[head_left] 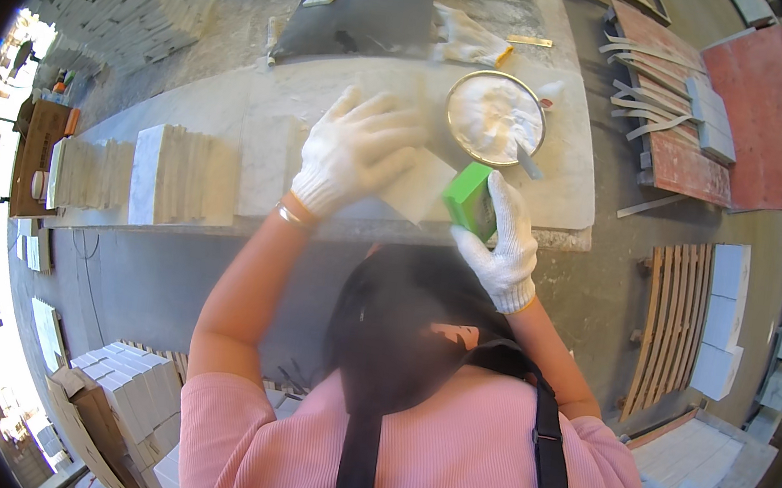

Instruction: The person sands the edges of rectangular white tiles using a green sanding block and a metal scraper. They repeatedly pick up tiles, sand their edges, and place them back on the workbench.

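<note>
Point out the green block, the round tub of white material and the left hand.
Green block point(466, 193): head view, on its bright green face.
Round tub point(448, 116): head view, on the left side of its rim.
Left hand point(351, 150): head view, on the back of the glove.

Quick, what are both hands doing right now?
Left hand: open, fingers stretched out, by the white tile.
Right hand: closed around the green block.
</note>
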Motion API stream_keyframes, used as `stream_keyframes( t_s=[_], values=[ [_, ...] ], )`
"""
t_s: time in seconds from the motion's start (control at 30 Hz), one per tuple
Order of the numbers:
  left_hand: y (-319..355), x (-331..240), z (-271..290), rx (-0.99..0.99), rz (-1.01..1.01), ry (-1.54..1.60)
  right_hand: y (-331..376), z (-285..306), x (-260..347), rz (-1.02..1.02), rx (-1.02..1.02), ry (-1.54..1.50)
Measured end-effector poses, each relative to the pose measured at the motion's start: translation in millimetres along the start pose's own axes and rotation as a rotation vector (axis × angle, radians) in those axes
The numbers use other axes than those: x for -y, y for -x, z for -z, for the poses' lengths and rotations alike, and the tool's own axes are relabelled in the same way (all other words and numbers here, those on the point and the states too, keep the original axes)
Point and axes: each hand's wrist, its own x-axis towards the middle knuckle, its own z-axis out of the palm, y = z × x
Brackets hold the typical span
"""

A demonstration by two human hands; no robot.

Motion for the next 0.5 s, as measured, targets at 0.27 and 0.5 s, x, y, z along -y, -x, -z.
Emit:
stream_keyframes(
  t_s=[0.27, 0.5],
  values=[
    [0, 0, 2, 0.028, 0.014, 0.046, -8, -13, -4, 0.037, 0.044, 0.074],
    [0, 1, 0, 0.010, -0.008, 0.028, -6, -3, -8, -0.019, 0.097, 0.099]
  ],
)
